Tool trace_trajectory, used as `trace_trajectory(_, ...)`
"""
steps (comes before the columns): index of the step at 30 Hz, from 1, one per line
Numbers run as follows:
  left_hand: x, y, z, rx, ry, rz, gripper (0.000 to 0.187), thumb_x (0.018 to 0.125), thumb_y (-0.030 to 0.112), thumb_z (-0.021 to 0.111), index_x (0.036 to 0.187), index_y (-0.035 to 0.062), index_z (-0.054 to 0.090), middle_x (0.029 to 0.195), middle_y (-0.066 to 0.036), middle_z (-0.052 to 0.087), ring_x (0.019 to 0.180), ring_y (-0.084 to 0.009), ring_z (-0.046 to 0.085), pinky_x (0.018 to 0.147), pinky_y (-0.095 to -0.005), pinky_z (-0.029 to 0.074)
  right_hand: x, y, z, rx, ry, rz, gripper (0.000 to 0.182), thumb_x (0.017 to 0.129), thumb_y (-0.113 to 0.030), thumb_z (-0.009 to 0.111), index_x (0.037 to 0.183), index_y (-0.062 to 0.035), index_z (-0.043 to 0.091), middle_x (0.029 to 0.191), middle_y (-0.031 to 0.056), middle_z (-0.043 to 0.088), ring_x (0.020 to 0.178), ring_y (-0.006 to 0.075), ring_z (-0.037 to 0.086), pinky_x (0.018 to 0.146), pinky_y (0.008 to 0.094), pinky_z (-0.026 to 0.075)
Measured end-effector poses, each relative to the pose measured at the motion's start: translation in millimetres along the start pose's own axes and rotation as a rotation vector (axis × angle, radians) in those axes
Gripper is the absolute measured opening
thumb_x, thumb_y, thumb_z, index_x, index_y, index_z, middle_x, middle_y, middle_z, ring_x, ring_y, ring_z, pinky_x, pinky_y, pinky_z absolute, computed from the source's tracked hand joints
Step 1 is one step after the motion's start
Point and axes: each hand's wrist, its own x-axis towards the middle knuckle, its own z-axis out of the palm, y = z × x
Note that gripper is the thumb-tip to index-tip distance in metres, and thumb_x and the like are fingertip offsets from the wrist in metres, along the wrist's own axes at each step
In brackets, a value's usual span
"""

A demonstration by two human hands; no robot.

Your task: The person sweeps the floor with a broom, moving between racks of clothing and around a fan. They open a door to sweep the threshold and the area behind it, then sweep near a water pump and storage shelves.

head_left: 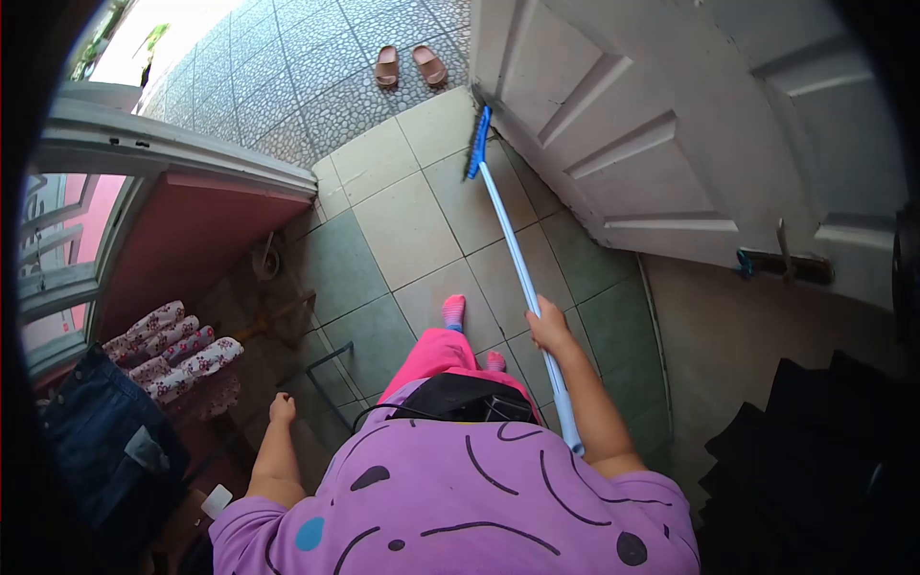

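My right hand (548,326) is wrapped round the light blue pole of a long-handled broom (511,235). The blue head (479,144) with dark bristles rests on the floor tiles by the lower edge of the white door. The pole's lower end reaches back beside my right forearm. My left hand (283,409) hangs at my left side, near a dark metal frame (331,359); its fingers look curled, and whatever they hold, if anything, is too small to make out.
A white panelled door (652,144) stands open at the right. Brown slippers (386,67) lie on pebbled paving beyond the doorway. Floral cloths (177,345) and dark denim (110,422) hang at the left. Black fabric (805,450) is at the lower right.
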Motion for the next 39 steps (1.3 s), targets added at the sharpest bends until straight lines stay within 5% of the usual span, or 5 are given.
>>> trace_trajectory(2,-28.4,-37.5,16.8,-0.109,0.005,-0.143,0.025,0.071,0.018,0.048,0.094,0.0064,0.049,0.091,-0.013,0.052,0.086,-0.0252,0.049,0.074,-0.0319,0.039,-58.1,10.4,-6.9,-0.306,0.127,0.095,0.039,0.069,-0.012,0.047,0.103,0.0026,0.038,0.082,0.0258,0.049,0.08,0.0393,0.046,0.072,0.039,0.038)
trace_trajectory(14,-130.5,81.0,142.5,-1.226,-0.494,-0.003,0.029,0.077,0.015,0.044,0.104,0.0056,0.042,0.095,-0.006,0.049,0.088,-0.016,0.045,0.077,-0.0274,0.035,222.1,-141.7,23.3,0.567,-0.339,-0.051,0.008,0.077,-0.01,0.04,0.071,-0.0053,0.041,0.055,0.0011,0.04,0.039,0.0047,0.034,0.03,0.0164,0.028)
trace_trajectory(20,-203.4,144.9,151.3,-1.513,-0.02,-0.662,0.027,0.077,0.013,0.043,0.103,0.0069,0.041,0.094,-0.006,0.049,0.084,-0.0134,0.046,0.07,-0.0226,0.036,252.7,-246.5,-29.9,-0.781,0.308,-0.684,0.02,0.072,-0.007,0.041,0.09,0.0032,0.04,0.069,0.0224,0.052,0.06,0.0323,0.053,0.05,0.0365,0.043)
trace_trajectory(32,-302.1,326.6,182.6,-1.606,-0.352,-0.432,0.025,0.077,0.008,0.043,0.101,0.0039,0.044,0.089,-0.007,0.05,0.078,-0.0134,0.047,0.069,-0.0232,0.038,146.7,-159.5,14.4,-0.887,-1.274,-0.113,0.018,0.069,-0.012,0.051,0.081,0.0006,0.05,0.053,0.0066,0.047,0.039,0.0135,0.046,0.035,0.0264,0.037)
trace_trajectory(39,-333.9,326.0,211.9,-1.843,0.042,-0.982,0.024,0.079,0.014,0.039,0.102,0.0075,0.043,0.094,-0.005,0.05,0.08,-0.0119,0.048,0.066,-0.0218,0.037,265.7,-295.8,-55.3,-1.122,-0.641,-0.294,0.016,0.07,-0.012,0.05,0.078,0.0022,0.051,0.054,0.0113,0.05,0.039,0.0157,0.049,0.034,0.0295,0.041)
